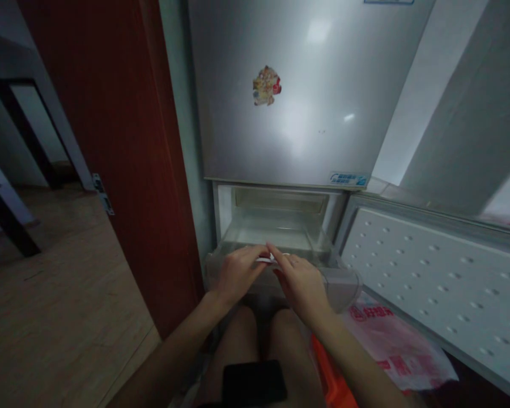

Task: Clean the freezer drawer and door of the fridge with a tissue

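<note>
My left hand (238,275) and my right hand (301,280) meet over the front of a clear pulled-out drawer (344,286). Between their closed fingertips is a small thin white piece (265,259); its kind cannot be made out, since the fingers cover most of it. The drawer juts from the lower compartment of a silver refrigerator (297,113). Behind my hands, the visible part of the drawer floor (276,232) looks pale and bare.
The lower refrigerator door (433,277) stands wide to the right. Below it lie a white plastic bag (399,345) with red print and something orange (334,374). A dark flat rectangle (255,384) rests on my lap. A red-brown door (140,158) is at left.
</note>
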A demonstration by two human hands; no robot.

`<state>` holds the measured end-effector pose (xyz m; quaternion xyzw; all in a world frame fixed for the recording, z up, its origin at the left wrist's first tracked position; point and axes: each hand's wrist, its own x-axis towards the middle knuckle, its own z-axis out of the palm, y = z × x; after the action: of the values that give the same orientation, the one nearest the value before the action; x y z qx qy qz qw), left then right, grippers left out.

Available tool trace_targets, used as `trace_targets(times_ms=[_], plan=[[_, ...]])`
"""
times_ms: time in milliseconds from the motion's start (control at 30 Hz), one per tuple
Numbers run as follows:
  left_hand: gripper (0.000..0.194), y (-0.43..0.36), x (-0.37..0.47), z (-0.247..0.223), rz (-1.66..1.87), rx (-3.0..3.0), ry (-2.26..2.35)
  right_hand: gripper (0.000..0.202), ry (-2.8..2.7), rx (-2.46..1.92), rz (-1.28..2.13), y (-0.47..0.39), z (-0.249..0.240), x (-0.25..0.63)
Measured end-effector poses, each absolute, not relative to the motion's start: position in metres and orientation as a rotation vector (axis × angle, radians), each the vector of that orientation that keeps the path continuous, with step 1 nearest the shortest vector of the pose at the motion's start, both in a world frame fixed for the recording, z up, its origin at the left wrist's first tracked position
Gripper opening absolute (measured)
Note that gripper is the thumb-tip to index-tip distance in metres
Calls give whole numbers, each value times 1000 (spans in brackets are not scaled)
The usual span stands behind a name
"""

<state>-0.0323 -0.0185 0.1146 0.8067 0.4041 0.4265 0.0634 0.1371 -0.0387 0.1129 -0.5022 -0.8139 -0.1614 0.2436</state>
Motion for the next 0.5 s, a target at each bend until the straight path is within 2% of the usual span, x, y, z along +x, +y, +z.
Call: trace_targets(times_ms=[133,367,500], plan=[[12,-27,-31,108,1374,2455,1104,49,-2329,-1613,-402,-46,126,137],[14,-41,-19,97,1684,2477,1006,28,-2424,-1532,-286,-41,143,127],[17,-57,-26,77,1843,2201,1186,35,-2477,-1440,-306,-34,131,134]])
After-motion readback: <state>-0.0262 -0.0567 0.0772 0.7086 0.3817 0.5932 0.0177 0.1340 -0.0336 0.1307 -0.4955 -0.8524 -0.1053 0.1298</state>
